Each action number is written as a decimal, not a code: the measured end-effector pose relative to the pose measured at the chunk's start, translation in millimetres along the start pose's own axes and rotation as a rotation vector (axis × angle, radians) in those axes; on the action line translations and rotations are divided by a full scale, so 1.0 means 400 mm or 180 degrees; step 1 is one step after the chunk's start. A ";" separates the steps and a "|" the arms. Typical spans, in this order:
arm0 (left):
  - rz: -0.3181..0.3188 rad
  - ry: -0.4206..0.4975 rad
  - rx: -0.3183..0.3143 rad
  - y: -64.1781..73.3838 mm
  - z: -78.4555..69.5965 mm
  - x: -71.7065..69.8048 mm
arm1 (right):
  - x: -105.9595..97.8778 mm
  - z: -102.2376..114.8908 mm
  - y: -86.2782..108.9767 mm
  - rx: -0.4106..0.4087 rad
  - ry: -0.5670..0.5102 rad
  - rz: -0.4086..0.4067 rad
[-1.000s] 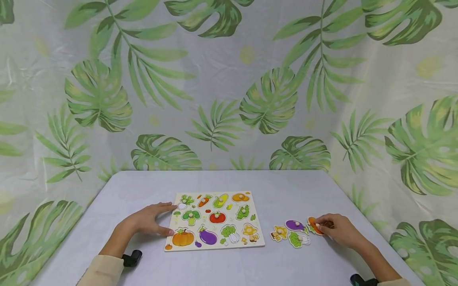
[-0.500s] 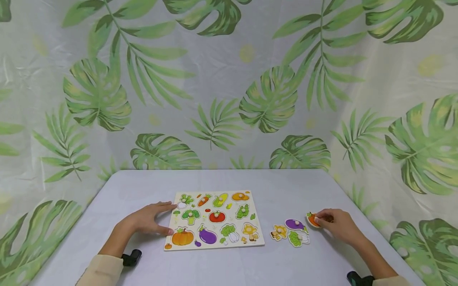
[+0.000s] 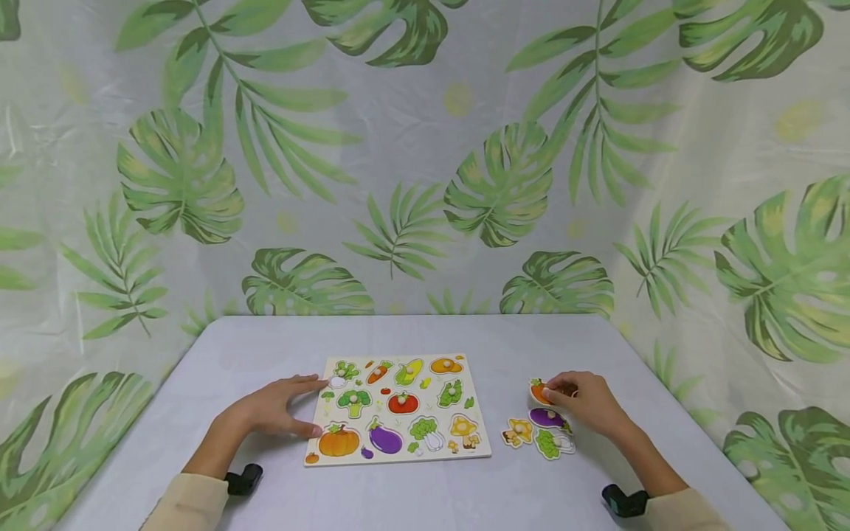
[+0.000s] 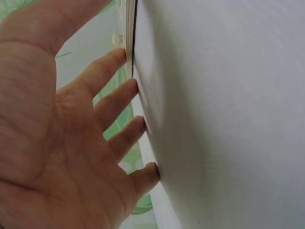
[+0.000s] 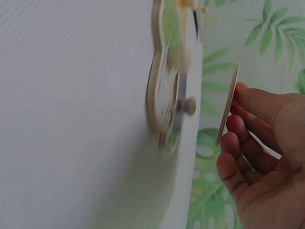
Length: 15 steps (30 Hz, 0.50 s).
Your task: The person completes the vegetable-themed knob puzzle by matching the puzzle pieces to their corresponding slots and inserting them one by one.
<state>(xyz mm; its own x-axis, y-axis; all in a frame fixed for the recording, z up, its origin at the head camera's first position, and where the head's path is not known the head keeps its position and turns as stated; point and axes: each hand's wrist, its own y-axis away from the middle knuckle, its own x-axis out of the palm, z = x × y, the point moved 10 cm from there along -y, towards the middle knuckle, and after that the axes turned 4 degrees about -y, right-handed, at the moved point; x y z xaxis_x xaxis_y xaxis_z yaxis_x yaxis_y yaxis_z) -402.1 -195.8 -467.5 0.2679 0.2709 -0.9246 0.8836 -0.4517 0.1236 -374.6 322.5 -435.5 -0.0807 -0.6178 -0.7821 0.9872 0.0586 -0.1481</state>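
Observation:
Raised above the table in the head view is a pumpkin puzzle piece (image 3: 538, 391), pinched between thumb and fingers of my right hand (image 3: 589, 400). In the right wrist view the piece (image 5: 228, 105) shows edge-on. Under and beside that hand lie loose knobbed pieces: an eggplant (image 3: 544, 418), a mushroom (image 3: 519, 429) and a leafy cabbage (image 3: 547, 445). My left hand (image 3: 279, 407) is spread against the left edge of the wooden vegetable puzzle board (image 3: 428, 410), thumb and fingertips touching it. In the left wrist view the fingers (image 4: 116, 102) reach straight toward the edge.
Several knobbed pieces sit in the board, among them a tomato (image 3: 403, 403), broccoli (image 3: 355, 402) and carrot (image 3: 379, 373). The board's front row shows pictures without knobs. A white table (image 3: 398, 501) holds everything, with a leaf-patterned cloth (image 3: 425, 147) hanging behind.
My right hand has lifted the pumpkin piece off the table and carried it left and away, over the far side of the eggplant piece. The left hand and the board keep their place.

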 end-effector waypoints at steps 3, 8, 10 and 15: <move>0.0006 0.0000 -0.0005 0.001 -0.001 -0.005 | 0.024 0.039 -0.017 -0.0026 -0.0076 0.0026; -0.0005 0.0027 0.0015 0.002 -0.002 -0.009 | 0.073 0.110 -0.042 -0.0162 -0.0156 0.0083; -0.0010 0.0044 0.0037 0.002 -0.003 -0.007 | 0.093 0.135 -0.049 -0.0221 -0.0193 0.0107; -0.0010 0.0081 0.0046 0.004 -0.006 -0.004 | 0.147 0.187 -0.060 -0.0339 -0.0291 0.0212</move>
<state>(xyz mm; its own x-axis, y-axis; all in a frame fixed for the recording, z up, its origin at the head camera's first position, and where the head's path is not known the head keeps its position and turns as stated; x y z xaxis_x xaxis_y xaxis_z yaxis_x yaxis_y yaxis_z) -400.1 -195.0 -464.8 0.2749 0.2937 -0.9155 0.8788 -0.4630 0.1153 -392.7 226.0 -432.6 0.0022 -0.6784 -0.7347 0.9694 0.1818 -0.1649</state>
